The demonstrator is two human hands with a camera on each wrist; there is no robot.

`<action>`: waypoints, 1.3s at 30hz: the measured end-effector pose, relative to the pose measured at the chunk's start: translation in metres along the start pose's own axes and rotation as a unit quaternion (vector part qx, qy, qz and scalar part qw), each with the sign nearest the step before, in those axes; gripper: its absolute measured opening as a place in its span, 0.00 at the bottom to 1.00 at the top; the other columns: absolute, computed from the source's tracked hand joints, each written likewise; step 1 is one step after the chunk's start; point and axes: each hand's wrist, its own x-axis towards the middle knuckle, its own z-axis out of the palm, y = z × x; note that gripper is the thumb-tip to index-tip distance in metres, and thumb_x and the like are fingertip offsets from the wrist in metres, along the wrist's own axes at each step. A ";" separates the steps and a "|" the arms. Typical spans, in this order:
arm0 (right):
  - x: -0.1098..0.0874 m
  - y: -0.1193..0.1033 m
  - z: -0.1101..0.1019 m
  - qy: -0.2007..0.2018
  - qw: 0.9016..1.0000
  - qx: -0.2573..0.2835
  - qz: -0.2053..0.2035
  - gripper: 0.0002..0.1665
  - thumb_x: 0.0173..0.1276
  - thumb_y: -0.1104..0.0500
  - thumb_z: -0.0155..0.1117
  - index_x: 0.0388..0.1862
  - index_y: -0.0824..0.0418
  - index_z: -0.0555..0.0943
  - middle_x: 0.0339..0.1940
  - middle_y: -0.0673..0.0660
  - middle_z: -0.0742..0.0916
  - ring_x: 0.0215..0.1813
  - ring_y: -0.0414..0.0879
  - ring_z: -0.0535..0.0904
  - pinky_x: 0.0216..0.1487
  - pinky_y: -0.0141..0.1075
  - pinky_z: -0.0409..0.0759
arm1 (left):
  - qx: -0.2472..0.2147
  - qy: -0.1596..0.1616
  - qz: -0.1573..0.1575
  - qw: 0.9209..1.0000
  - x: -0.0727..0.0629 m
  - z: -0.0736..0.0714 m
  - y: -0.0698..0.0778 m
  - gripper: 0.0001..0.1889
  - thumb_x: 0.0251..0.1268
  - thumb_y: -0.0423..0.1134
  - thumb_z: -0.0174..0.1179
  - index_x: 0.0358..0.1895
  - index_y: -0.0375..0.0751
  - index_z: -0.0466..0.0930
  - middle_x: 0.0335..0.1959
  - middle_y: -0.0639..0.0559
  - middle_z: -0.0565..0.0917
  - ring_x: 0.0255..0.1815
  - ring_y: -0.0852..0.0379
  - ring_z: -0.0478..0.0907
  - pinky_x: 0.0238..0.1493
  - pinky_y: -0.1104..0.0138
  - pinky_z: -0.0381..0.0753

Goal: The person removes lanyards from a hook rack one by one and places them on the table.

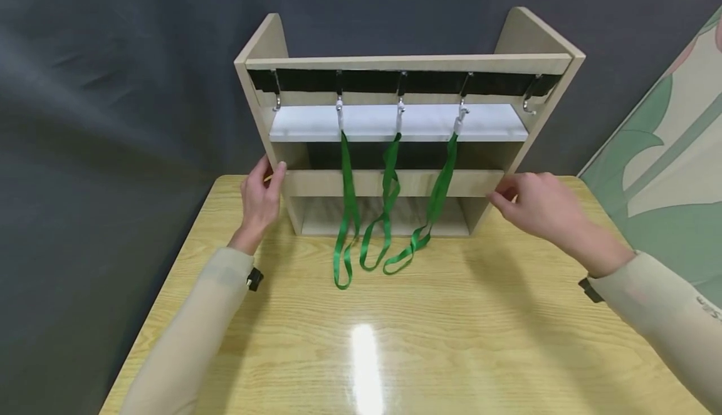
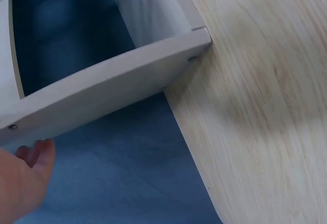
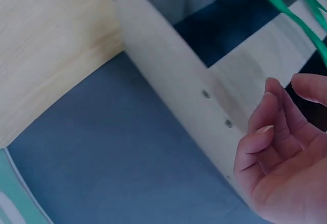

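My hands were apart, one at either side of a pale wood-grain open rack (image 1: 414, 182), which stood upright by the far edge of the yellowish wood-grain counter (image 1: 440, 340), between its two far corners. My left hand (image 1: 261, 205) was at the left side board, thumb by its front edge and fingers along the outside, though I could not tell whether they pressed on it. My right hand (image 1: 541, 208) was beside the right board, fingers loosely bent, thumb clear of them, nothing between. Three narrow green ribbon lanyards (image 1: 390, 159) with whitish clips (image 1: 400, 111) hung from the middle three of five curved metal hooks (image 1: 277, 98) along a black strip (image 1: 366, 81); the outer two were bare. I judged the footing the main danger: the wrist views put the rack's lower back corners about at the counter's far edge, so an uneven push could have slid it off or tipped it toward the dark grey cloth (image 1: 383, 1). A jolt was the next worry, since the clips seemed merely hung there and could have jumped free. The loops dangled low in front, so a finger or a pale beige sleeve (image 1: 203, 308) crossing them could have snagged one and dragged the rack forward.
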 end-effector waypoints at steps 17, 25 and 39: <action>0.019 -0.048 -0.023 0.152 0.980 0.109 -0.062 0.17 0.67 0.51 0.64 0.48 0.61 0.83 0.36 0.53 0.87 0.31 0.44 0.82 0.29 0.28 0.72 | -0.016 0.012 -0.055 0.998 -0.002 0.012 0.006 0.25 0.68 0.58 0.52 0.48 0.36 0.78 0.42 0.44 0.83 0.43 0.54 0.80 0.39 0.56 0.80; 0.032 -0.065 -0.031 0.156 0.971 0.179 -0.036 0.21 0.68 0.49 0.62 0.55 0.59 0.81 0.42 0.53 0.86 0.35 0.37 0.80 0.34 0.25 0.72 | 0.002 0.024 -0.032 0.999 -0.002 0.014 0.006 0.23 0.72 0.53 0.48 0.48 0.34 0.78 0.42 0.39 0.84 0.42 0.48 0.81 0.38 0.54 0.79; 0.047 -0.074 -0.036 0.137 0.956 0.258 -0.029 0.19 0.70 0.56 0.60 0.54 0.67 0.79 0.46 0.62 0.84 0.34 0.41 0.81 0.32 0.24 0.76 | 0.020 0.014 -0.016 1.000 -0.003 0.012 0.003 0.22 0.74 0.51 0.47 0.52 0.35 0.78 0.48 0.39 0.82 0.50 0.49 0.79 0.45 0.55 0.79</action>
